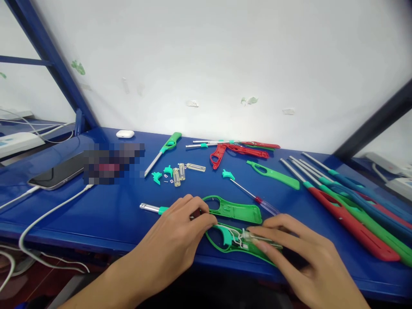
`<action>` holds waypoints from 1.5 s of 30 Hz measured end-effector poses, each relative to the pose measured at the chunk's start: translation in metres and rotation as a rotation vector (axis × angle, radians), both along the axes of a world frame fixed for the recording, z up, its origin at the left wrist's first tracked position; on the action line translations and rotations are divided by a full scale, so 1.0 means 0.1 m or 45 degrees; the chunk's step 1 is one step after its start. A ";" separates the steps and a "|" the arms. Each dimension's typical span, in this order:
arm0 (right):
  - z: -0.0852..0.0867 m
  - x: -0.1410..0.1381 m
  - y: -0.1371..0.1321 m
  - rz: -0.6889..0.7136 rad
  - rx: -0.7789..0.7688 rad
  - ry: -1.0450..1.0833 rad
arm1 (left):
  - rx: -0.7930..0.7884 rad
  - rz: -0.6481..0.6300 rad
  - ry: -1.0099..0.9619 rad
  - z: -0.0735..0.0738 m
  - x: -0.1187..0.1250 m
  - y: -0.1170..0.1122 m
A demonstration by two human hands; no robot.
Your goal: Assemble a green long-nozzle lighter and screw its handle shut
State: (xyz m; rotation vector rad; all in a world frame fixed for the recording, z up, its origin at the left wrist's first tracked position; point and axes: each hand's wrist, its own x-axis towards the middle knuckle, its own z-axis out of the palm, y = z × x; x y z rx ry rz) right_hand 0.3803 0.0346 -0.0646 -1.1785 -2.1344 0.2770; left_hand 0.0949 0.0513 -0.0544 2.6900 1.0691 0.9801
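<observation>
My left hand point(183, 225) is closed around the front of an opened long-nosed gas lighter. Its metal tube point(149, 208) sticks out to the left beyond my knuckles. Inside the lower green shell half point(222, 246) I see a teal trigger point(227, 237) and white wires. My right hand point(299, 246) pinches a clear fuel tank point(257, 240) over the handle part of that shell; the fingers partly hide it. Just behind lies the other green shell half point(241, 211), its hollow side up. A screwdriver point(264, 206) with a clear handle rests near my right fingertips.
Several assembled lighters point(347, 214) lie at the right. Red shell halves point(240, 150), a green shell half point(277, 174), loose fuel tanks point(180, 171) and teal triggers point(157, 177) are farther back. A phone point(58, 171), cable point(48, 214) and white earphone case point(125, 134) are left.
</observation>
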 end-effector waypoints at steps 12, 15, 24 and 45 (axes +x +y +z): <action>0.03 0.00 0.00 0.033 -0.020 0.031 | 0.165 -0.088 0.068 0.01 -0.02 -0.01; 0.06 -0.02 0.01 0.044 0.031 0.022 | 0.213 -0.093 0.098 0.01 -0.03 0.00; 0.09 0.00 0.03 0.104 0.008 0.035 | 0.214 -0.123 0.096 0.06 0.01 -0.05; 0.11 0.00 0.03 0.120 -0.056 0.020 | 0.175 -0.099 0.104 0.08 0.04 -0.06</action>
